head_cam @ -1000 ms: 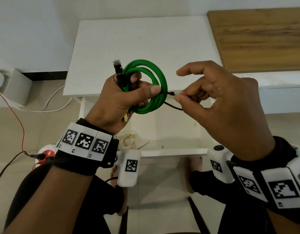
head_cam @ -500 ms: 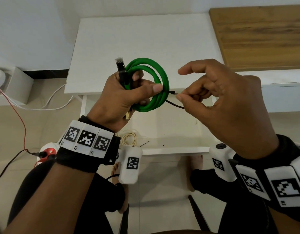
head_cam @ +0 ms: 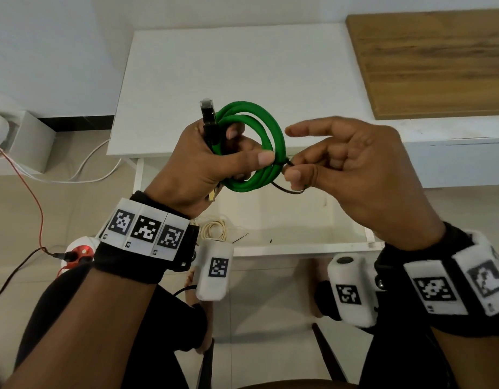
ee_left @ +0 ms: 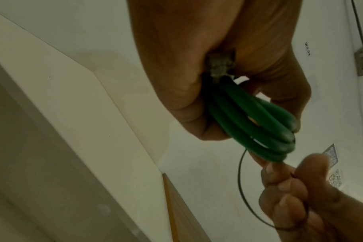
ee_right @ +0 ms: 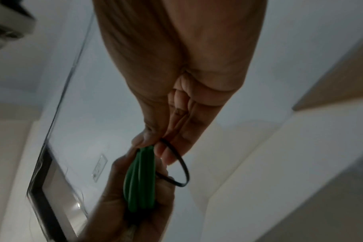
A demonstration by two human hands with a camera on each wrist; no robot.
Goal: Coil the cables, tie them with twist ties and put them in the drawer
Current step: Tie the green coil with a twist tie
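Note:
A green cable [head_cam: 273,141] is wound in a small coil of about three loops, its black plug [head_cam: 208,113] sticking up. My left hand [head_cam: 214,161] grips the coil's left side, thumb laid across the loops. My right hand [head_cam: 341,161] pinches a thin black twist tie [head_cam: 287,189] at the coil's right edge, index finger stretched out above. In the left wrist view the green cable [ee_left: 265,131] bundles under the palm and the twist tie [ee_left: 241,188] arcs down to the right hand's fingers. In the right wrist view the twist tie [ee_right: 182,162] loops beside the green cable [ee_right: 141,178].
An open white drawer [head_cam: 299,248] lies below my hands, with a coiled cream cable [head_cam: 214,230] at its left end. Behind stands a white table [head_cam: 242,74], a wooden top [head_cam: 433,63] to its right. On the floor at left run red and white wires [head_cam: 32,192].
My right hand has moved closer to the coil, its pinch on the tie now against the loops. The left hand keeps its grip, nearly still.

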